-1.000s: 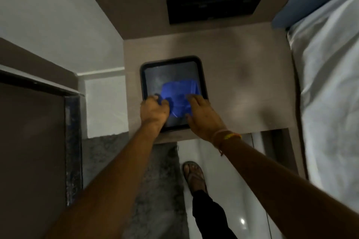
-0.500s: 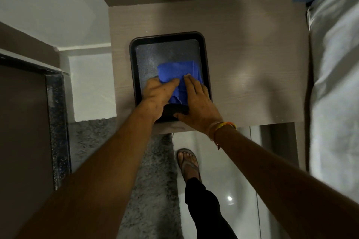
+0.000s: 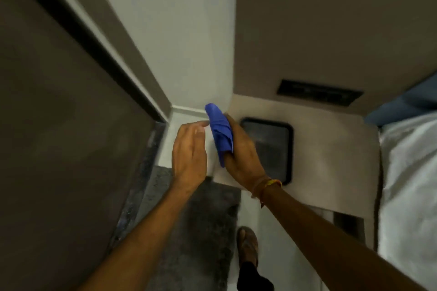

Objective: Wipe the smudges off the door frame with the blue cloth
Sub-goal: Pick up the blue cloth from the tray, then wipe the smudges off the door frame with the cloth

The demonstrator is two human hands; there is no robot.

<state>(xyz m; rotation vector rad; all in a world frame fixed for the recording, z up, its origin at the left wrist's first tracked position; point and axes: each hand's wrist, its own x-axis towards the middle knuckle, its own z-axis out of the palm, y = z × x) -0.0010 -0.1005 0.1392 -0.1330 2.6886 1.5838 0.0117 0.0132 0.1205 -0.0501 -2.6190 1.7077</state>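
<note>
My right hand holds the folded blue cloth upright in its palm, lifted off the table and in front of the white wall. My left hand is just left of the cloth, fingers apart, with a fingertip close to the cloth's upper edge; it grips nothing. The door frame runs diagonally across the upper left as a dark strip with a pale edge, well left of and above both hands. The brown door panel fills the left side.
A dark tray lies on the wooden table, behind my right hand. A bed with white sheet is at the right. A grey mat and my sandalled foot are on the floor below.
Both hands were pressing on the cloth in the tray; now the right hand has lifted it out and to the left. My view has swung left toward the door.
</note>
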